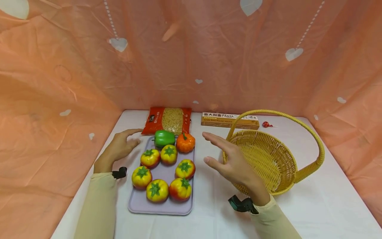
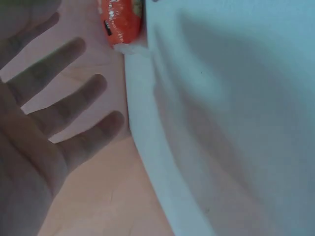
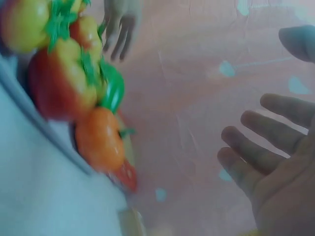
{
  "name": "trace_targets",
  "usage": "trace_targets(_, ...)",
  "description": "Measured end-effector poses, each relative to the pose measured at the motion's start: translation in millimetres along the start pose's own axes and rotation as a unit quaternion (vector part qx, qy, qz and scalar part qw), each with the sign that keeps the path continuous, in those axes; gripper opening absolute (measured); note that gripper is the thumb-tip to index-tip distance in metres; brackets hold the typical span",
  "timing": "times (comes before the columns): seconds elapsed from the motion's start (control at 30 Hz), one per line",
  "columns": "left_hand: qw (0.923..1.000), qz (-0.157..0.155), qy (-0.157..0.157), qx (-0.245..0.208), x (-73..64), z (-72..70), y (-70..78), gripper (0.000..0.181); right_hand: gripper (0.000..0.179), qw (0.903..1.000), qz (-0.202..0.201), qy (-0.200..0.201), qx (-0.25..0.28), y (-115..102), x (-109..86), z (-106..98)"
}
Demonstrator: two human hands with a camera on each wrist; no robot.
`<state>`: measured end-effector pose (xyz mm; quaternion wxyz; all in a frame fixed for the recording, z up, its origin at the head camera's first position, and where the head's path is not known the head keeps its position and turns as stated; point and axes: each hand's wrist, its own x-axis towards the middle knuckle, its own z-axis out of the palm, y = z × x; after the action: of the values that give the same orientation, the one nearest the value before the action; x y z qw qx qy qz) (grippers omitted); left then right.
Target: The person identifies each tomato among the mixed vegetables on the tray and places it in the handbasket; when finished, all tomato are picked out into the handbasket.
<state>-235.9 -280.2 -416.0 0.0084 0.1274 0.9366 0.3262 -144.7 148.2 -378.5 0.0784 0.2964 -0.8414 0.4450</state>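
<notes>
My left hand (image 1: 121, 146) hovers left of a lilac tray (image 1: 161, 208), fingers extended and holding nothing. On the other side my right hand (image 1: 228, 159), also bare of any object, is raised between the tray and a yellow wicker basket (image 1: 286, 186), overlapping the basket's left rim in the head view. The tray carries several yellow-red tomatoes (image 1: 157, 191) with green leaf tops, a green bell pepper (image 1: 164, 138) and a small orange pumpkin (image 1: 185, 143). In the left wrist view the left fingers (image 2: 88, 137) are spread; the right fingers (image 3: 266, 132) are straight in the right wrist view.
Behind the tray lies a red bag of pasta (image 1: 172, 121). A brown pasta box (image 1: 229, 122) and a small red wrapped lollipop (image 1: 265, 124) are farther right. The basket's tall handle (image 1: 313, 136) arches upward. Orange curtains (image 1: 191, 66) enclose the white table (image 1: 209, 219).
</notes>
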Motion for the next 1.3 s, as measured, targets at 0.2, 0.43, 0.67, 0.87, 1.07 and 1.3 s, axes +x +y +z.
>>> trace_targets(0.2, 0.9993, 0.003, -0.037, 0.007, 13.0, 10.4, -7.8, 0.046, 0.062, 0.9973, -0.006, -0.028, 0.068, 9.6, 15.7, 31.2)
trace_targets(0.43, 0.9971, -0.009, -0.073, 0.018, 16.1, 14.9, -13.4, 0.049, 0.058, 0.9917, 0.027, -0.055, 0.113, 26.1, 19.3, 61.4)
trace_targets(0.67, 0.9926, -0.043, -0.109, 0.032, 14.3, 11.1, -9.5, 0.051, 0.061, 0.9866, 0.028, -0.071, 0.144, 43.5, 17.2, 88.0)
trace_targets(0.87, 0.9891, -0.055, -0.129, 0.045, 13.3, 9.3, -7.8, 0.059, 0.063, 0.9819, 0.06, -0.094, 0.153, 50.6, 10.7, 96.4)
trace_targets(1.07, 0.9867, -0.055, -0.146, 0.045, 10.8, 7.9, -5.7, 0.061, 0.062, 0.9842, 0.067, -0.094, 0.135, 54.1, 5.0, 97.4)
trace_targets(1.3, 0.9833, -0.066, -0.16, 0.055, 13.1, 9.6, -3.7, 0.065, 0.063, 0.9895, 0.062, -0.11, 0.071, 55.0, 1.9, 89.2)
